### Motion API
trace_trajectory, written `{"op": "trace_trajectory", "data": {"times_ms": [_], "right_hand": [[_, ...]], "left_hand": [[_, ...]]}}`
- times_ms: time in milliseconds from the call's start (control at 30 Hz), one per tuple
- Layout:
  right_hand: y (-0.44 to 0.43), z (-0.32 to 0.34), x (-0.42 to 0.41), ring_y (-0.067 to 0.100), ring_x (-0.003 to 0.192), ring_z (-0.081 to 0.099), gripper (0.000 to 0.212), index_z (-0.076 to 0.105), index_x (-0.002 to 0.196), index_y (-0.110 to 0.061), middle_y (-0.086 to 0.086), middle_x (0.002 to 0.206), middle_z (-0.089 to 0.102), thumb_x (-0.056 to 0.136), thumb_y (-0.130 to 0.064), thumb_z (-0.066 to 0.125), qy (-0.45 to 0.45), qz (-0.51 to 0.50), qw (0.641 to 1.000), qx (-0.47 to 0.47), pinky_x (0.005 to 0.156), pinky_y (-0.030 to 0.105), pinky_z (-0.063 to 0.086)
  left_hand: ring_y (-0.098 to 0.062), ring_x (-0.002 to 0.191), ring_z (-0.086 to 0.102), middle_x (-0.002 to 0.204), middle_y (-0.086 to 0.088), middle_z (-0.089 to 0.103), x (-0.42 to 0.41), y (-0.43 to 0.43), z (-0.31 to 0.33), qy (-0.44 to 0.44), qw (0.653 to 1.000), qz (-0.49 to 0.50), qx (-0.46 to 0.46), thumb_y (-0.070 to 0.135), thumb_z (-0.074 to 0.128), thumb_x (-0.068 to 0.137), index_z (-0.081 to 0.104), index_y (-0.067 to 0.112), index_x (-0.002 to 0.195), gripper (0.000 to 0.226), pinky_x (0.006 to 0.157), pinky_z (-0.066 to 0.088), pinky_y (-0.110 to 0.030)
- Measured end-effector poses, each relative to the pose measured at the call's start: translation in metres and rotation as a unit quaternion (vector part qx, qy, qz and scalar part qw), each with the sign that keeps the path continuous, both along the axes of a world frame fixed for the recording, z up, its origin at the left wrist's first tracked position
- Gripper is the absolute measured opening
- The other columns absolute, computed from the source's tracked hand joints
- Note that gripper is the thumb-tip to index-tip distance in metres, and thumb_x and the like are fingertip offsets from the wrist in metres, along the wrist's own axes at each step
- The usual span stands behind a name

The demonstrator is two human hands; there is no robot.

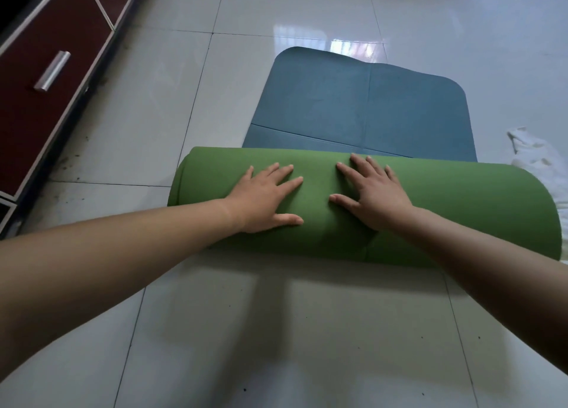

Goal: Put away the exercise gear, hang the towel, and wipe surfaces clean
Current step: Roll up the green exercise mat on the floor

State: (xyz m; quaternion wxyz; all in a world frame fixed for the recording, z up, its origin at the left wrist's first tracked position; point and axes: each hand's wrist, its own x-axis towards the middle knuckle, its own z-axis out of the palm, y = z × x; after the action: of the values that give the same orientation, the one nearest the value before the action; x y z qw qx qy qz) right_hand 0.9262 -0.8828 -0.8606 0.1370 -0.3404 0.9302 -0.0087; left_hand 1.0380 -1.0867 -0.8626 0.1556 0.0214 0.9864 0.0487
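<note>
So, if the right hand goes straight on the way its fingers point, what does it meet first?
The right hand lies flat on the green roll. Sliding on past the roll's top, it would probably meet the unrolled blue part of the mat first; depth is unclear.

Pressing flat on half-rolled yoga mat [445, 210] with left hand [264, 197] and right hand [373, 197], fingers straight; white towel [541, 161] at three o'clock, dark-red cabinet [46, 100] at ten.

green-and-blue foam exercise mat [430, 210] | mostly rolled, green outward, blue end flat beyond | crumpled white towel [536, 158] | by roll's right end
</note>
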Motion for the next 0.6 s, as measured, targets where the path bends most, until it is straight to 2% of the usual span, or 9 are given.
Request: {"op": "trace_trajectory", "data": {"times_ms": [100, 200, 267, 467, 600], "right_hand": [[0.013, 0.0, 0.014, 0.019, 0.145, 0.001, 0.077, 0.017, 0.148, -0.03, -0.001, 0.158, 0.005, 0.084, -0.069, 0.035, 0.015, 0.039, 0.999, -0.016, 0.118, 0.043, 0.002], [0.029, -0.001, 0.022, 0.017, 0.145, -0.007, 0.097, 0.006, 0.149, -0.029, -0.001, 0.158, -0.005, 0.073, -0.082, 0.034, 0.007, 0.078, 0.997, 0.026, 0.116, 0.041, -0.003], [0.035, -0.001, 0.021, 0.016, 0.144, -0.011, 0.106, -0.001, 0.149, -0.029, -0.002, 0.158, -0.011, 0.069, -0.084, 0.041, 0.007, 0.09, 0.995, 0.049, 0.116, 0.042, -0.004], [0.032, 0.0, 0.009, 0.014, 0.145, -0.007, 0.104, -0.003, 0.149, -0.032, -0.004, 0.158, -0.008, 0.069, -0.08, 0.044, 0.015, 0.085, 0.996, 0.033, 0.116, 0.04, 0.0], [0.025, 0.007, 0.004, 0.015, 0.145, -0.004, 0.107, 0.004, 0.149, -0.03, -0.003, 0.158, -0.002, 0.065, -0.082, 0.045, 0.015, 0.067, 0.998, 0.012, 0.117, 0.044, 0.002]], "left_hand": [[-0.02, 0.146, 0.003, 0.159, 0.001, 0.002, -0.006, -0.005, 0.0, -0.024, 1.0, -0.005, 0.012, 0.073, 0.038, 0.08, 0.009, 0.03, 0.149, 0.086, 0.116, 0.011, -0.053], [-0.02, 0.146, 0.005, 0.159, 0.002, 0.004, -0.013, -0.008, -0.001, -0.034, 0.999, -0.004, 0.022, 0.072, 0.041, 0.08, 0.011, 0.03, 0.149, 0.086, 0.115, 0.012, -0.053], [-0.019, 0.146, 0.005, 0.159, 0.002, 0.004, -0.017, -0.009, -0.001, -0.037, 0.999, -0.001, 0.026, 0.071, 0.041, 0.08, 0.011, 0.03, 0.149, 0.086, 0.115, 0.012, -0.052], [-0.016, 0.145, 0.005, 0.158, 0.004, 0.006, -0.019, -0.015, 0.002, 0.013, 0.999, 0.02, 0.04, 0.064, 0.043, 0.085, 0.014, 0.032, 0.148, 0.077, 0.116, 0.01, -0.052], [-0.016, 0.144, 0.013, 0.156, 0.005, 0.016, -0.007, -0.034, 0.004, 0.05, 0.991, 0.097, 0.075, 0.06, 0.045, 0.087, 0.023, 0.033, 0.146, 0.068, 0.116, 0.011, -0.052]]}}
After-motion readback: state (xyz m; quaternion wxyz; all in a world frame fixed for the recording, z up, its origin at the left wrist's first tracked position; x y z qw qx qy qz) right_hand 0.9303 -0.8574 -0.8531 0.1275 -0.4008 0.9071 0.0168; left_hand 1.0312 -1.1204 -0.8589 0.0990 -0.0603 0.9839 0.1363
